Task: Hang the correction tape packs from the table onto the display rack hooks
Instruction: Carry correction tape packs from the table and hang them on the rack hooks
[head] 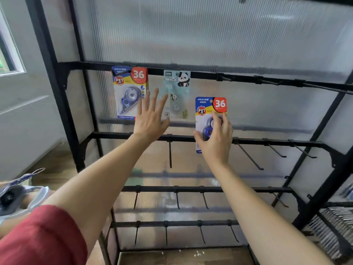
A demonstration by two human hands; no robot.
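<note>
A black display rack with rows of hooks stands before me. On its top bar hang a blue-and-red "36" correction tape pack and, to its right, a pale panda pack. My left hand is raised with fingers spread, in front of the gap between those two packs, holding nothing. My right hand grips a second "36" pack by its lower half, held upright below the top bar and right of the panda pack. An empty top-bar hook lies up and to the right of it.
More empty hooks line the second bar and the lower bars. A ribbed translucent panel backs the rack. A rack upright rises at left. Striped items lie at lower right, and blurred objects at far left.
</note>
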